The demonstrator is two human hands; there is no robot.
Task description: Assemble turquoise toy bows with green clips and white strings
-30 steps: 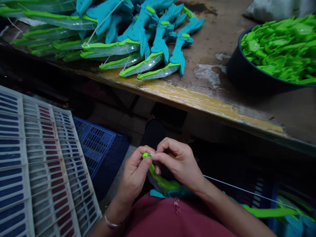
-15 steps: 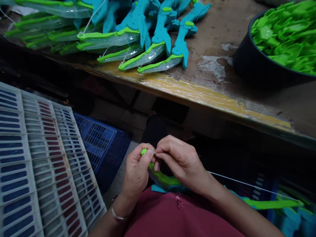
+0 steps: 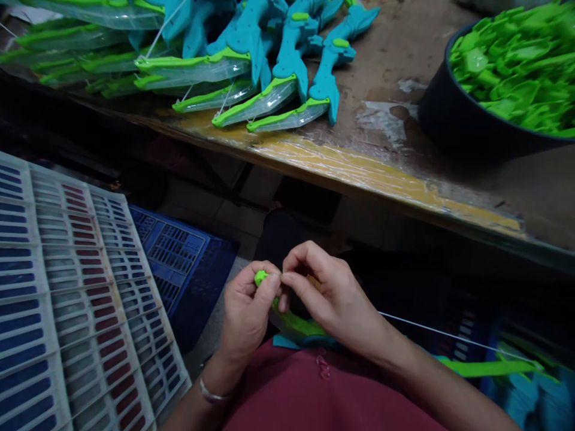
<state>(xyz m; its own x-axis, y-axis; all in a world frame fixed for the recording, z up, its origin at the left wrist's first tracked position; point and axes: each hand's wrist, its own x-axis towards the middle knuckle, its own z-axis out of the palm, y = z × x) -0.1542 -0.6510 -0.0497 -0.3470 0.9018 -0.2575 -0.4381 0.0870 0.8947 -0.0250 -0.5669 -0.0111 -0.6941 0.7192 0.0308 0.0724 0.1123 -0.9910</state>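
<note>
Low in front of my maroon shirt, my left hand (image 3: 249, 308) is closed around the end of a green and blue plastic toy bow (image 3: 296, 325). The bow's bright green tip (image 3: 260, 277) pokes out between thumb and forefinger. Right beside that tip, my right hand (image 3: 336, 302) pinches with thumb and forefinger; what sits between them is too small to make out. A taut white string (image 3: 440, 335) runs from behind my right forearm to the end of a green limb (image 3: 489, 367) at lower right. Much of the bow is hidden behind my hands.
Several blue and green toy bows (image 3: 281, 66) are piled on the worn table (image 3: 381, 60). A black tub (image 3: 471, 126) heaped with green plastic parts (image 3: 507, 66) stands at right. A white slatted crate (image 3: 85, 287) is at left, with a blue crate (image 3: 179, 257) beyond it.
My right wrist and knuckles have lifted slightly, with the fingertips still pinched by the green tip. My left hand keeps its hold. The whole view has shifted a little.
</note>
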